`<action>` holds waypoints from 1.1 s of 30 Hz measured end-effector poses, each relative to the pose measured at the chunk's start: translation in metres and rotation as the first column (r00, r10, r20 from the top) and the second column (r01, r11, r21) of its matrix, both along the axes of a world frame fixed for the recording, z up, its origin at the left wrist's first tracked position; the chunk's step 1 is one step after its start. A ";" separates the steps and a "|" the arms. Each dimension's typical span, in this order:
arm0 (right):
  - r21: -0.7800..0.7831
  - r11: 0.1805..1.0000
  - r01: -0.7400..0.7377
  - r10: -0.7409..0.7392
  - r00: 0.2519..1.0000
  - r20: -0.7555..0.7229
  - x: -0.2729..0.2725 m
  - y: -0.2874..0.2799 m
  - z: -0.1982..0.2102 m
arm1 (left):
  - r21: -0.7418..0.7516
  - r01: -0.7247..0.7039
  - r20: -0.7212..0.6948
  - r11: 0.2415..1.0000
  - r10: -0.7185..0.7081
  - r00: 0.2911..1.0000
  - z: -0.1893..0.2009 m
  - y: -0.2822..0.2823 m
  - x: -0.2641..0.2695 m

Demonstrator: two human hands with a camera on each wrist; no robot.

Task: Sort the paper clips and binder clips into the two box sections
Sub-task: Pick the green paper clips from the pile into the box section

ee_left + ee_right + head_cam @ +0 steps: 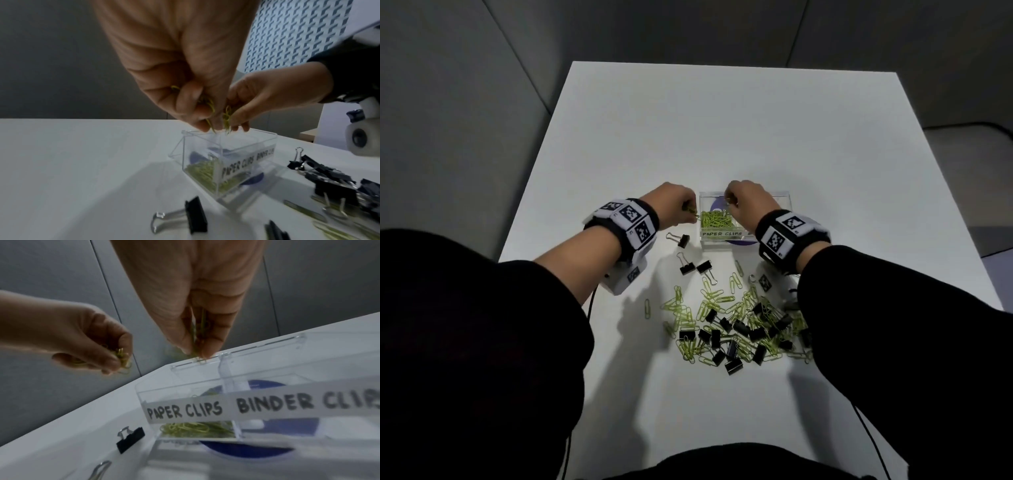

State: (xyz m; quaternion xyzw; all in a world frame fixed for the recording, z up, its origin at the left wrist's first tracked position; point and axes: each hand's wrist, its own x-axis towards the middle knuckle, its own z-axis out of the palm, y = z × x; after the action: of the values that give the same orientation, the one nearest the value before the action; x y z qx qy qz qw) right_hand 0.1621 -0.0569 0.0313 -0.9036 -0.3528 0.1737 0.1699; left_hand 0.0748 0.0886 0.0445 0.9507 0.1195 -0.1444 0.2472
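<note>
White tabletop (pixel 722 137) carries a clear 2-section box (pixel 763 197), labelled PAPER CLIPS / BINDER CLIPS, w/ yellow-green paper clips (pixel 717 219) heaped in its left section; the other section is mostly hidden. Nearer the person lies a mixed pile (pixel 739 329) of thin green wire clips & black binder clips (pixel 687 267) w/ silver handles. Left hand (pixel 671 205) & right hand (pixel 746 202) each hold a grip pinched on a few paper clips, left just beside the box's left wall, right over the paper-clip section.
</note>
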 end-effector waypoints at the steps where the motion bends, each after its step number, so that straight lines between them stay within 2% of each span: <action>1: -0.031 0.999 0.009 -0.010 0.999 -0.037 0.002 0.005 -0.002 | 0.012 0.004 0.011 1.000 -0.004 1.000 0.001 0.001 0.006; 3: -0.043 0.998 0.051 -0.056 0.991 -0.118 0.004 0.011 -0.006 | 0.048 0.018 0.034 0.999 -0.020 0.999 0.002 0.000 0.018; 5: 0.029 0.992 0.120 -0.113 0.979 -0.168 0.003 0.008 -0.005 | 0.072 0.026 0.062 0.997 -0.031 0.998 -0.001 -0.003 0.028; 9: 0.140 0.972 0.191 -0.170 0.974 -0.150 0.003 -0.015 0.000 | 0.085 0.071 0.102 0.994 -0.079 0.992 -0.011 -0.015 0.047; 13: 0.129 0.971 0.199 -0.177 0.971 -0.163 -0.001 -0.043 -0.003 | 0.102 0.161 0.062 0.982 -0.168 0.984 -0.020 -0.031 0.055; 16: 0.033 0.992 0.125 -0.118 0.979 -0.165 -0.007 -0.054 -0.010 | 0.191 0.237 0.011 0.952 -0.244 0.970 -0.020 -0.037 0.047; 18: -0.055 0.998 0.017 -0.026 0.985 -0.171 -0.013 -0.056 -0.016 | 0.244 0.270 0.049 0.932 -0.289 0.956 -0.016 -0.036 0.035; 22: -0.222 0.960 -0.172 0.147 0.981 -0.123 -0.034 -0.055 -0.035 | 0.244 0.269 0.086 0.932 -0.297 0.951 -0.013 -0.031 -0.006; 25: -0.323 0.922 -0.213 0.203 0.977 -0.064 -0.050 -0.058 -0.046 | 0.248 0.295 -0.043 0.923 -0.293 0.955 -0.024 -0.020 -0.048; 29: -0.379 0.878 -0.291 0.305 0.952 -0.024 -0.073 -0.063 -0.051 | 0.155 0.304 -0.268 0.940 -0.256 0.929 -0.048 -0.004 -0.103; 31: -0.359 0.871 -0.335 0.349 0.937 -0.027 -0.084 -0.065 -0.052 | 0.113 0.259 -0.293 0.959 -0.217 0.931 -0.058 0.001 -0.122; 33: -0.327 0.870 -0.370 0.386 0.922 -0.019 -0.093 -0.068 -0.053 | 0.088 0.200 -0.256 0.976 -0.171 0.951 -0.064 0.002 -0.133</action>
State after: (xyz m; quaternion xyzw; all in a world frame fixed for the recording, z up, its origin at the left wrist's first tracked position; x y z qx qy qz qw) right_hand 0.0686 -0.1251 -0.0212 -0.8363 -0.4931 0.2381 -0.0264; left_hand -0.0578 0.0902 -0.0198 0.9447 0.0674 -0.2773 0.1613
